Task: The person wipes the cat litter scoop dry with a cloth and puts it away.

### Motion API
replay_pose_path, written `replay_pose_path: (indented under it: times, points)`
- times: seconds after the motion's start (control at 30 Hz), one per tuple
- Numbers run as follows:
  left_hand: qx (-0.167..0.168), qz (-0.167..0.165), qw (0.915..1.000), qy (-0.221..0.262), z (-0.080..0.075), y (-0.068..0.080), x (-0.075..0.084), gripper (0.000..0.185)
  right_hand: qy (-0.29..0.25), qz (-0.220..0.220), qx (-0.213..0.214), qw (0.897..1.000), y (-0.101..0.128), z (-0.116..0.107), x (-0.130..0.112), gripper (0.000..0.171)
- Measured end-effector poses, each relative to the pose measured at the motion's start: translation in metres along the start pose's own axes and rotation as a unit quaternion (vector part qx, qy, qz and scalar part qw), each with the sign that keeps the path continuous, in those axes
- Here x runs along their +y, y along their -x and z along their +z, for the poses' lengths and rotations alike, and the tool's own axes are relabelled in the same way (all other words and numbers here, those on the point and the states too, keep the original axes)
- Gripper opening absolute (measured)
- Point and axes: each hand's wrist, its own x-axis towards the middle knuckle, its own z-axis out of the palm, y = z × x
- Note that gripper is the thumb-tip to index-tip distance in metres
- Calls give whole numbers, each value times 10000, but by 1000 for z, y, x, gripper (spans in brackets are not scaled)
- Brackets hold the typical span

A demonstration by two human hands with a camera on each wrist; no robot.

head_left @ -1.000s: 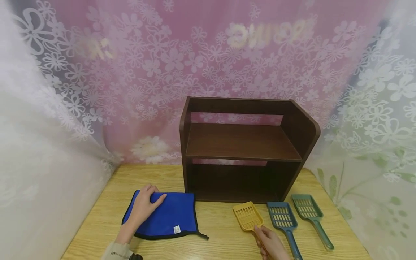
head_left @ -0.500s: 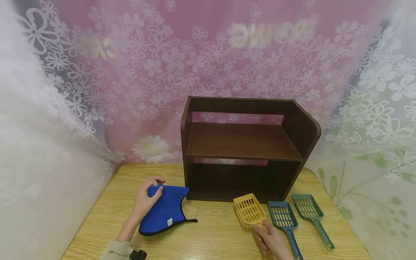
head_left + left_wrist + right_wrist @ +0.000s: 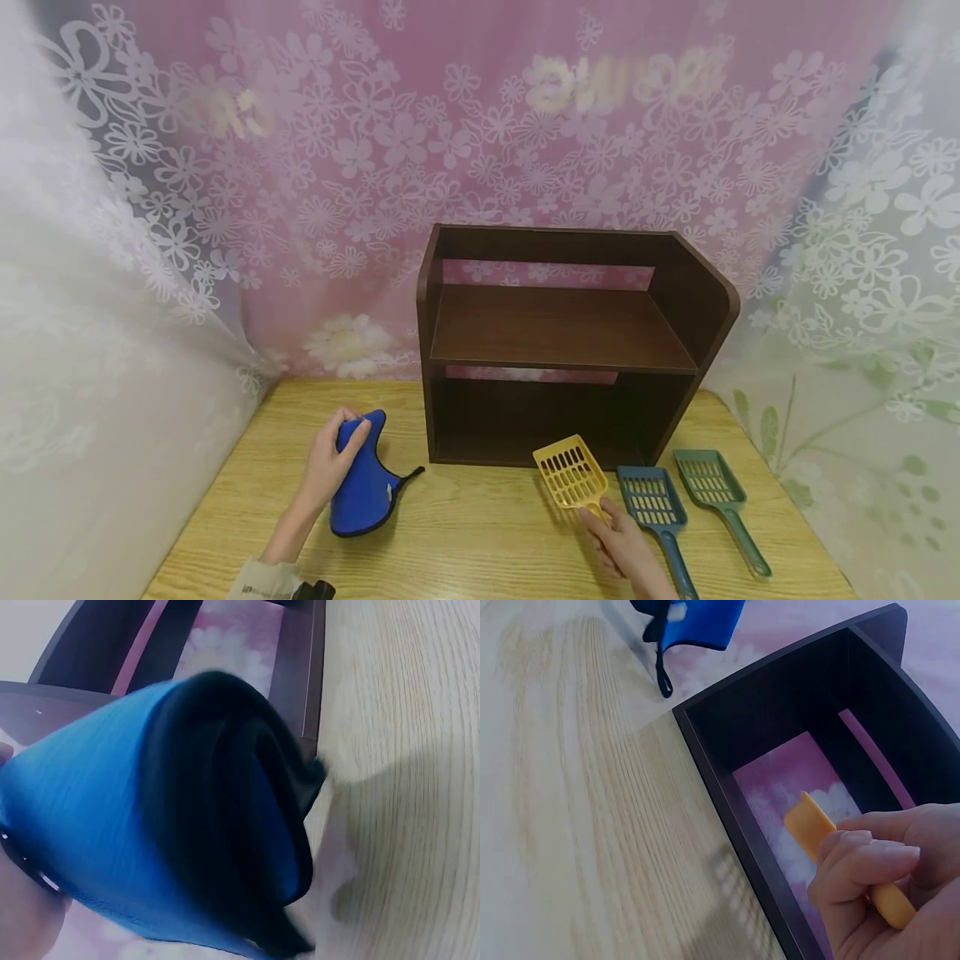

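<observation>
Head | left fingers [image 3: 356, 442] pinching bent blue cloth [image 3: 358, 496] | right fingers [image 3: 596, 527] curled round yellow slotted scoop [image 3: 572, 475] by its handle [image 3: 892, 906]

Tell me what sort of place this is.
Probably a small curtained-off work booth, perhaps set up for recording, though the wider room is hidden. Flower-patterned curtains hang behind and on both sides of a wooden table, and a small dark brown shelf stands on it.

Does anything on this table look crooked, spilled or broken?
Nothing stands out as spilled or broken. The blue cloth looks bent, but the left grip is holding it. The blue scoop and green scoop lie slanted on the table.
</observation>
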Motion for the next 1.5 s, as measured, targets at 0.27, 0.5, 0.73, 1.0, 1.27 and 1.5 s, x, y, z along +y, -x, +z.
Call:
replay_pose_path:
  times: [0.27, 0.5, 0.73, 1.0, 1.27, 1.5]
  points:
    - [-222, 1109, 9934, -181, -1, 0, -3, 20, -122, 34, -29, 9999, -2, 2, -2, 47]
    - [-112, 1894, 9778, -889, 7, 2, -9, 44, -161, -62, -172, 9997, -4, 3, -4, 38]
    - [-157, 2081, 9630, -1704, 12, 6, -13, 47, -365, -67, -309, 9988, -5, 3, -7, 47]
    - [-310, 1769, 9654, -1892, 16, 7, -3, 51, -566, 28, -258, 9981, -6, 4, -10, 53]
    - [-497, 2534, 9386, -2290, 25, 0, 4, 27, -700, 52, -339, 9970, -7, 3, -14, 57]
    - [-672, 3250, 9042, -2690, 38, -6, 17, 24, -576, 38, -392, 9976, -6, 7, -14, 58]
